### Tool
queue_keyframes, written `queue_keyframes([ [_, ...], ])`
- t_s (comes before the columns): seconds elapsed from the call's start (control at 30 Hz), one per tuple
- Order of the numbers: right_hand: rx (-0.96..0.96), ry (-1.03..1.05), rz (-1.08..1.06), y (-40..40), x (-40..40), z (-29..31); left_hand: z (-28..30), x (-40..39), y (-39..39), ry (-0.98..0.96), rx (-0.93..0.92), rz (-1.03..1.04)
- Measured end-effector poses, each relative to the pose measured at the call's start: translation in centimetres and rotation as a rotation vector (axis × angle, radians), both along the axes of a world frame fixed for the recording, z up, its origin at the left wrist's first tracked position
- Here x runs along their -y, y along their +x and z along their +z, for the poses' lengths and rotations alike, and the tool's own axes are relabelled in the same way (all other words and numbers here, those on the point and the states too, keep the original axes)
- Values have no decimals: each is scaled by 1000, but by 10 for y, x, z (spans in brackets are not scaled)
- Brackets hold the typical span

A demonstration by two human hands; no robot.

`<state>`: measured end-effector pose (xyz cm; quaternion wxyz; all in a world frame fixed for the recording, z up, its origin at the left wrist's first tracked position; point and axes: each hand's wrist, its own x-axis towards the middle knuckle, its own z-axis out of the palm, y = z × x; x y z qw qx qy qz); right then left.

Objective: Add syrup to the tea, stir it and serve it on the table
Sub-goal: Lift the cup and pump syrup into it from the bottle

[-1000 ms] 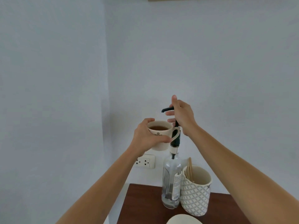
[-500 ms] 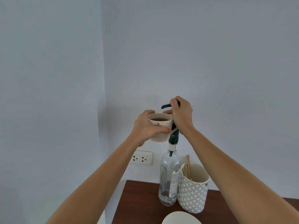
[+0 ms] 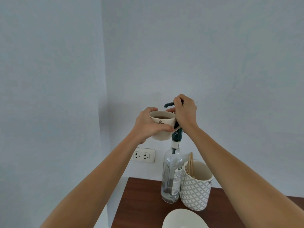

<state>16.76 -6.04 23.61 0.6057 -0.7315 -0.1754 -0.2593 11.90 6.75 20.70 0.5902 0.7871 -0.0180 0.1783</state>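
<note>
The right hand [image 3: 185, 112] is closed over the black pump head [image 3: 169, 104] of the syrup bottle [image 3: 171, 175], its spout reaching left above the cup [image 3: 162, 127]. The left hand [image 3: 148, 125] wraps around that cream cup of tea, holding it in the air under the spout. The bottle stands on the brown table [image 3: 139, 203], touching a patterned holder [image 3: 195, 191] of wooden sticks [image 3: 190, 163] on its right. A white saucer [image 3: 184, 219] lies nearer.

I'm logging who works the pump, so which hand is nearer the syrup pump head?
Right. The right hand is closed over the pump head atop the syrup bottle. The left hand holds the tea cup just below the spout.
</note>
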Motion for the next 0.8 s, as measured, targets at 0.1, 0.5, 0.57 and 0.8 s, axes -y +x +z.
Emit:
queue_keyframes([
  [0.1, 5, -8, 6, 0, 0, -1, -1, -1, 0, -6, -3, 3],
  [0.5, 19, 5, -7, 2, 0, -7, -1, 0, -4, -24, -9, 3],
  [0.57, 18, 10, -3, 1, 0, -7, 0, 1, -6, -24, -13, 4],
  [0.8, -28, -44, 15, 2, -1, 1, 6, 0, -11, -28, -13, -23],
])
